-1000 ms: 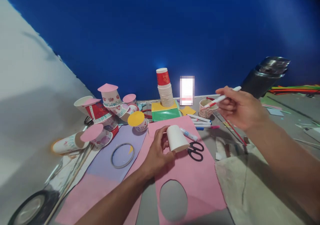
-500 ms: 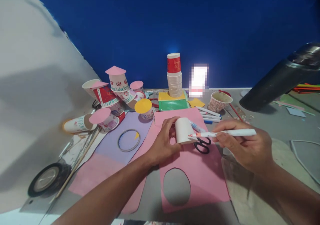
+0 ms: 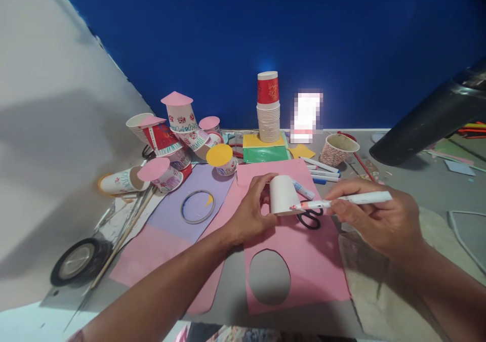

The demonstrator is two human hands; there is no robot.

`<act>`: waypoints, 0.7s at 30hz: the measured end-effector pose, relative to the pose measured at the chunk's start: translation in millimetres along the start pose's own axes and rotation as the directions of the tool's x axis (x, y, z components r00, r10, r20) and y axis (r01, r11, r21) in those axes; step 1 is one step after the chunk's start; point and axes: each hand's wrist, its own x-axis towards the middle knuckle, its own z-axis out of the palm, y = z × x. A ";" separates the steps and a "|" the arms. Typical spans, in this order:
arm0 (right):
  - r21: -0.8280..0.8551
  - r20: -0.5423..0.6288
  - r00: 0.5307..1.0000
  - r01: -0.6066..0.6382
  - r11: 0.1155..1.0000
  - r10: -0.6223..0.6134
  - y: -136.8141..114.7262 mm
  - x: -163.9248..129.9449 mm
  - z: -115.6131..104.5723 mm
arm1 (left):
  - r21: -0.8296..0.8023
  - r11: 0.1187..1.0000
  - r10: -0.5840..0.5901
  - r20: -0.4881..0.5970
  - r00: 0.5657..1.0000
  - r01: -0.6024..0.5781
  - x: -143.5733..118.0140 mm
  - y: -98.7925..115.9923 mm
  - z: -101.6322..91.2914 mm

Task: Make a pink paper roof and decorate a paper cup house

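Change: the right hand [image 3: 374,220] has come down from over by the patterned cup [image 3: 336,150], and the marker [image 3: 341,201] tip now meets the white cup's [image 3: 283,194] side near its rim.
Meaning: looks like drawing on the cup is just starting; its side is blank.
Left hand: the left hand [image 3: 248,213] is clamped on the white cup, thumb in front, holding it tipped on its side over the pink paper [image 3: 304,261], centre of frame.
Right hand: fingers pinched shut on the marker, barrel lying nearly level, wrist low over the table [image 3: 425,185].
Nearby: scissors [image 3: 309,219] just under the tip.
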 end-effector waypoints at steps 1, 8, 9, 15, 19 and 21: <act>-0.003 0.007 1.000 -0.001 1.000 0.001 0.2 -0.2 -0.2 | 0.000 1.000 0.003 0.000 1.000 -0.003 0.0 0.4 0.0; -0.005 0.011 1.000 -0.001 1.000 0.001 -1.1 0.9 -1.5 | 0.024 1.000 0.014 -0.001 1.000 -0.013 0.3 0.6 -0.2; -0.002 0.015 1.000 -0.003 1.000 0.003 -1.4 1.0 -1.5 | 0.029 0.999 0.016 0.002 1.000 -0.017 0.4 0.4 -0.5; 0.004 0.021 0.999 -0.030 1.000 0.030 1.6 -0.9 0.1 | 0.026 1.000 0.016 0.018 1.000 -0.017 0.7 -2.2 -1.1; 0.017 -0.014 0.999 -0.039 0.999 0.039 0.8 0.8 0.7 | 0.017 1.000 0.012 0.008 1.000 -0.012 0.3 -3.7 -0.4; 0.012 -0.014 0.999 -0.034 0.999 0.034 -0.7 1.9 0.1 | 0.020 1.000 0.012 0.001 1.000 -0.012 0.2 -4.3 0.1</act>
